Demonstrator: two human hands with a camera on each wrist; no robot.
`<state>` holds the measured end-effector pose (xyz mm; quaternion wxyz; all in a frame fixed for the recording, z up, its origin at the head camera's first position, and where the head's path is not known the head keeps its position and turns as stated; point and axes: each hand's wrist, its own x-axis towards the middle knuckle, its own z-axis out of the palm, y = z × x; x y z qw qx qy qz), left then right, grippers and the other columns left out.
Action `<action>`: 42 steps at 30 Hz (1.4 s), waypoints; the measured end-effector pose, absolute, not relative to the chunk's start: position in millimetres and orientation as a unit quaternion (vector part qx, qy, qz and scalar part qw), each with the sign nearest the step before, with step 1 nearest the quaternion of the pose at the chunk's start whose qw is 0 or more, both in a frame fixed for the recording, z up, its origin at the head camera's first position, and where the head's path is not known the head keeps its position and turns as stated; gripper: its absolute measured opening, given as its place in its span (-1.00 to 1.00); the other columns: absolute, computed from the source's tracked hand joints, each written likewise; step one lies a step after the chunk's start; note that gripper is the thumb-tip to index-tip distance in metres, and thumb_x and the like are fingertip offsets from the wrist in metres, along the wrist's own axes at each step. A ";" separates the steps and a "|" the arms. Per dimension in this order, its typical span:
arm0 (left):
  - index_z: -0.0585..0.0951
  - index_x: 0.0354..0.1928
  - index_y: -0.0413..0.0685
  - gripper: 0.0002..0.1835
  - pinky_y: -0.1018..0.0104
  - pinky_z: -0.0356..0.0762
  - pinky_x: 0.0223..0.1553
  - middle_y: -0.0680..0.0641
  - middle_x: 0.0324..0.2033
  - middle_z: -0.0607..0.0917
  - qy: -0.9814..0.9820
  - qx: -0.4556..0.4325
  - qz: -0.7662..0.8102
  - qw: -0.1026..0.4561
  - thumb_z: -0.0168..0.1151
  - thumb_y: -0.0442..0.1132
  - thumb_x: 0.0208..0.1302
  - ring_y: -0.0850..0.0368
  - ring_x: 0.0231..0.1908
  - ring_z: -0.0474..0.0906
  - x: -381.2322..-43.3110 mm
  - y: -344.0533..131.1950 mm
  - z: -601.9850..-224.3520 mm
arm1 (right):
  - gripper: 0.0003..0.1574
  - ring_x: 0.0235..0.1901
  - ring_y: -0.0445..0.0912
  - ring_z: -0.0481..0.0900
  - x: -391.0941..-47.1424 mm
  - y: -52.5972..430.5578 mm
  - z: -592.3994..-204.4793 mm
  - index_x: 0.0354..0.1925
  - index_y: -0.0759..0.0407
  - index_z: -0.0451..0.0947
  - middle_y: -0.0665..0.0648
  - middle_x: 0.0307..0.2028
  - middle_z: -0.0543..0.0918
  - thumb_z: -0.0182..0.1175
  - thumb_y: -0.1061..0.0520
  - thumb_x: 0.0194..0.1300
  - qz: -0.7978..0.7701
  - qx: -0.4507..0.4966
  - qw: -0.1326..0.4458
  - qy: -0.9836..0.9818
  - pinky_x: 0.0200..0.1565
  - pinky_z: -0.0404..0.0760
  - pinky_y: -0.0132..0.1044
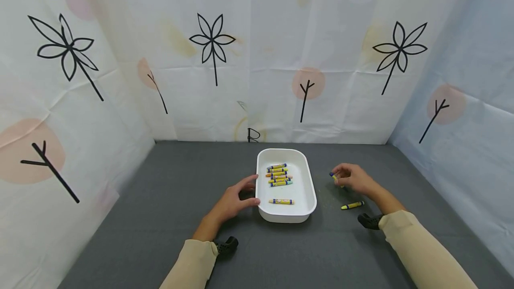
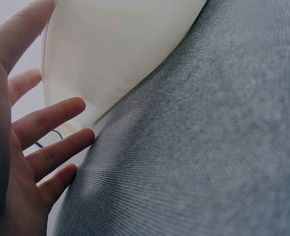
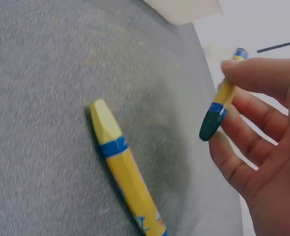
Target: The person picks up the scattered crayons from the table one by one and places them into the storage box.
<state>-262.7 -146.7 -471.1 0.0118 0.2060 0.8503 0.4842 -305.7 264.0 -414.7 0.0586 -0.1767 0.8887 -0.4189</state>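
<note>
My right hand (image 1: 353, 178) pinches a dark green crayon (image 3: 222, 96) with a yellow and blue wrapper, held just over the table. A pale yellow crayon (image 1: 352, 205) lies on the table near that hand, large in the right wrist view. The white tray (image 1: 286, 218) stands left of it, holding a row of several crayons towards its far end and a single crayon (image 1: 281, 201) nearer the front. My left hand (image 1: 233, 200) is at the tray's left side, thumb and forefinger touching the rim. In the left wrist view its fingers are spread, not curled round the tray.
A grey cloth (image 1: 176, 217) covers the table. White fabric walls (image 1: 257, 101) with printed plants stand at the back and on both sides. Each wrist wears a black band (image 1: 228, 245).
</note>
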 end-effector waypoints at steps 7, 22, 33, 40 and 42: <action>0.31 0.42 0.30 -0.23 -0.17 0.32 0.16 -0.02 0.13 0.59 0.846 0.217 0.487 0.009 0.38 0.08 0.17 0.00 0.19 0.45 -262.5 -146.5 -471.6 | -0.62 -0.30 -0.01 0.56 -306.7 256.5 -409.3 0.06 0.39 0.48 0.27 -0.19 0.59 0.24 0.32 0.29 -0.410 -0.156 0.000 0.899 -0.38 0.57 -0.15; 0.31 0.42 0.29 -0.24 -0.16 0.32 0.16 -0.02 0.14 0.59 0.847 0.212 0.487 0.009 0.39 0.01 0.18 0.01 0.19 0.45 -262.1 -147.1 -470.5 | -0.53 -0.20 0.07 0.58 -311.6 229.6 -398.8 0.17 0.35 0.44 0.32 -0.11 0.56 0.24 0.26 0.32 -0.458 -0.154 -0.035 0.875 -0.28 0.63 -0.06; 0.31 0.41 0.35 -0.23 -0.14 0.33 0.17 -0.01 0.15 0.58 0.849 0.207 0.485 0.014 0.40 0.04 0.17 0.05 0.20 0.44 -262.1 -145.8 -470.3 | -0.54 -0.26 0.06 0.60 -323.0 189.7 -385.7 0.17 0.35 0.45 0.32 -0.10 0.58 0.21 0.28 0.32 -0.449 -0.174 -0.015 0.876 -0.28 0.62 0.01; 0.31 0.41 0.36 -0.24 -0.16 0.32 0.17 -0.02 0.16 0.57 0.849 0.203 0.487 0.017 0.40 0.04 0.17 0.03 0.20 0.43 -261.9 -145.7 -470.1 | -0.56 -0.19 0.06 0.59 -329.8 165.4 -375.3 0.17 0.29 0.47 0.26 -0.10 0.59 0.19 0.26 0.35 -0.440 -0.175 0.014 0.881 -0.29 0.63 -0.09; 0.31 0.41 0.37 -0.23 -0.15 0.32 0.17 -0.02 0.16 0.57 0.849 0.203 0.487 0.017 0.40 0.06 0.16 0.04 0.20 0.43 -261.7 -146.1 -470.1 | -0.57 -0.19 0.06 0.59 -332.0 158.5 -372.4 0.17 0.28 0.48 0.25 -0.11 0.59 0.18 0.27 0.35 -0.436 -0.178 0.029 0.882 -0.27 0.63 -0.05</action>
